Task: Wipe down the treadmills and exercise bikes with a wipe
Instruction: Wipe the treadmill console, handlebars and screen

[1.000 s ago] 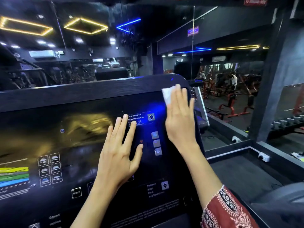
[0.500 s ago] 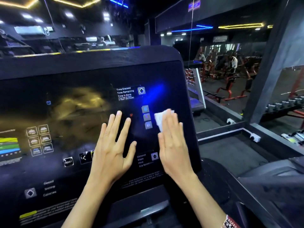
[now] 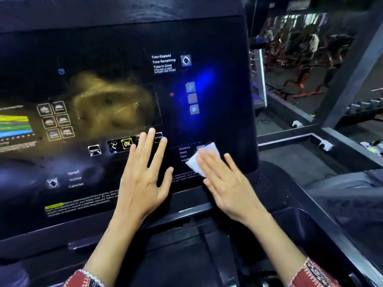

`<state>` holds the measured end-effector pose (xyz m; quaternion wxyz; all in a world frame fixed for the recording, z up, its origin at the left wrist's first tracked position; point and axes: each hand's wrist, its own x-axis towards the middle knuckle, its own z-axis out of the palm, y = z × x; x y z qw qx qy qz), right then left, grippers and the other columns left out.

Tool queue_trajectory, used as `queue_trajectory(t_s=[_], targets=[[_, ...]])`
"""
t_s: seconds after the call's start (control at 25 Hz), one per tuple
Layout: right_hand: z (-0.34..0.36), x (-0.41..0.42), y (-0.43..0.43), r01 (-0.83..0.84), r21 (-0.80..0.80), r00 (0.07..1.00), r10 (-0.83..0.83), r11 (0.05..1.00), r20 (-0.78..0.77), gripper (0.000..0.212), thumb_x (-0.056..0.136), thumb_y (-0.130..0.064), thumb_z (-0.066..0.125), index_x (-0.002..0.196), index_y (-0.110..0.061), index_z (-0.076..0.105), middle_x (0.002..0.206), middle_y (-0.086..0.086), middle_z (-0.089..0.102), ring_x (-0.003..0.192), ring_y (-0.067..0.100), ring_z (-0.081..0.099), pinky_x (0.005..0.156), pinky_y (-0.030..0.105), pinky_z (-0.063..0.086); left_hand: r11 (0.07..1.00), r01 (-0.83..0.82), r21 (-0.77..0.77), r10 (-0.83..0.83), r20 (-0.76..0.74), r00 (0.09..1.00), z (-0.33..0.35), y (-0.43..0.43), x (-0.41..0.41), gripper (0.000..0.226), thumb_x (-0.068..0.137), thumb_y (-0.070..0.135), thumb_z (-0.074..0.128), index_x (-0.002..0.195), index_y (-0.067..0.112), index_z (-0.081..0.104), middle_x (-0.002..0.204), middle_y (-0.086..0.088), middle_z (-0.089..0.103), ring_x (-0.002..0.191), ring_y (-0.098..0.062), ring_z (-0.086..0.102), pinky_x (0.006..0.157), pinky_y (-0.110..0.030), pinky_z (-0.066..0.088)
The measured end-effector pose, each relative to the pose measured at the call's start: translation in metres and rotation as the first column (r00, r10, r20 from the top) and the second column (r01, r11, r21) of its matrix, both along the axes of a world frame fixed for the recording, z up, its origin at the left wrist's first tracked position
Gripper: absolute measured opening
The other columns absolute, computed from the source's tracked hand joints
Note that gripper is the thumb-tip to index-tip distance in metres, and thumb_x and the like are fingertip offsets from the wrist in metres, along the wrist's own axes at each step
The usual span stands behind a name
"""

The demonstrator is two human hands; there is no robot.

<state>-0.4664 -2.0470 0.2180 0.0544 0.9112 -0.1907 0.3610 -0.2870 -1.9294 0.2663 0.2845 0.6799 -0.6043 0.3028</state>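
A black glossy treadmill console (image 3: 116,59) fills the left and centre of the head view, with lit icons, an OK button and white labels. My right hand (image 3: 226,183) lies flat with straight fingers on a white wipe (image 3: 202,160), pressing it against the console's lower right corner. Most of the wipe is hidden under the fingers. My left hand (image 3: 143,177) rests flat with spread fingers on the panel's lower middle, just left of the wipe, its fingertips by the OK button.
Below the console runs a dark tray and handrail (image 3: 186,228). To the right are a black raised floor edge (image 3: 323,139), wall sockets, a dumbbell rack (image 3: 364,108) and red gym machines (image 3: 300,79) further off.
My right hand slid the wipe down the console's right side, from the top corner to the lower right corner. My left hand slid down the panel too. The view tilted downward.
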Motion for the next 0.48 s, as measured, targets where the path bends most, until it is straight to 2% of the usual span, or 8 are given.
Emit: queue_trajectory(t_s=[0.08, 0.16, 0.2, 0.32, 0.4, 0.48], targets=[[-0.009, -0.016, 0.0, 0.113, 0.142, 0.991, -0.121, 0.983, 0.053, 0.052, 0.101, -0.02, 0.029, 0.15, -0.009, 0.019, 0.158, 0.005, 0.02, 0.147, 0.018, 0.016, 0.12, 0.032, 0.005, 1.0, -0.009, 0.024, 0.009, -0.006, 1.0, -0.01, 0.012, 0.001, 0.057, 0.09, 0.028, 0.047, 0.14, 0.002, 0.043, 0.151, -0.021, 0.028, 0.142, -0.032, 0.021, 0.118, -0.036, 0.011], [-0.013, -0.015, 0.01, 0.125, 0.269, 0.984, -0.155, 0.955, 0.091, 0.052, 0.102, -0.022, 0.027, 0.151, -0.008, 0.014, 0.159, 0.005, 0.013, 0.148, 0.018, 0.01, 0.12, 0.032, 0.003, 0.999, -0.013, 0.044, 0.014, -0.012, 1.0, -0.017, 0.022, 0.003, 0.056, 0.089, 0.026, 0.047, 0.14, 0.003, 0.043, 0.152, -0.02, 0.027, 0.142, -0.032, 0.021, 0.117, -0.037, 0.012], [-0.012, -0.007, 0.018, 0.083, 0.244, 0.992, -0.103, 0.966, 0.073, 0.053, 0.102, -0.022, 0.029, 0.15, -0.006, 0.016, 0.159, 0.006, 0.014, 0.147, 0.02, 0.013, 0.12, 0.033, 0.005, 0.998, -0.017, 0.054, 0.017, -0.015, 1.0, -0.019, 0.026, 0.005, 0.057, 0.089, 0.026, 0.047, 0.14, 0.003, 0.043, 0.152, -0.02, 0.026, 0.143, -0.032, 0.021, 0.117, -0.038, 0.012], [-0.003, 0.02, 0.028, -0.165, 0.003, 0.981, 0.164, 0.986, -0.102, 0.051, 0.099, -0.018, 0.036, 0.148, -0.006, 0.026, 0.156, 0.005, 0.023, 0.144, 0.021, 0.023, 0.119, 0.036, 0.013, 0.998, -0.022, 0.064, 0.023, -0.022, 0.999, -0.024, 0.034, 0.011, 0.057, 0.089, 0.025, 0.048, 0.141, 0.004, 0.042, 0.153, -0.019, 0.025, 0.143, -0.032, 0.02, 0.116, -0.038, 0.012], [0.003, 0.027, 0.02, -0.13, -0.069, 0.987, 0.123, 0.989, -0.102, 0.051, 0.098, -0.014, 0.038, 0.147, -0.007, 0.028, 0.155, 0.003, 0.025, 0.143, 0.021, 0.026, 0.118, 0.036, 0.014, 0.998, -0.037, 0.055, 0.038, -0.035, 0.999, -0.025, 0.042, 0.017, 0.057, 0.089, 0.025, 0.048, 0.142, 0.005, 0.041, 0.153, -0.019, 0.025, 0.143, -0.031, 0.019, 0.117, -0.037, 0.011], [0.001, 0.024, 0.021, 0.024, 0.085, 0.999, -0.026, 0.996, 0.028, 0.051, 0.1, -0.013, 0.034, 0.149, -0.005, 0.022, 0.157, 0.005, 0.021, 0.145, 0.023, 0.022, 0.119, 0.035, 0.011, 0.997, -0.07, 0.036, 0.072, -0.055, 0.996, -0.026, 0.052, 0.024, 0.057, 0.089, 0.025, 0.048, 0.142, 0.005, 0.04, 0.153, -0.018, 0.026, 0.143, -0.032, 0.02, 0.118, -0.036, 0.01]])
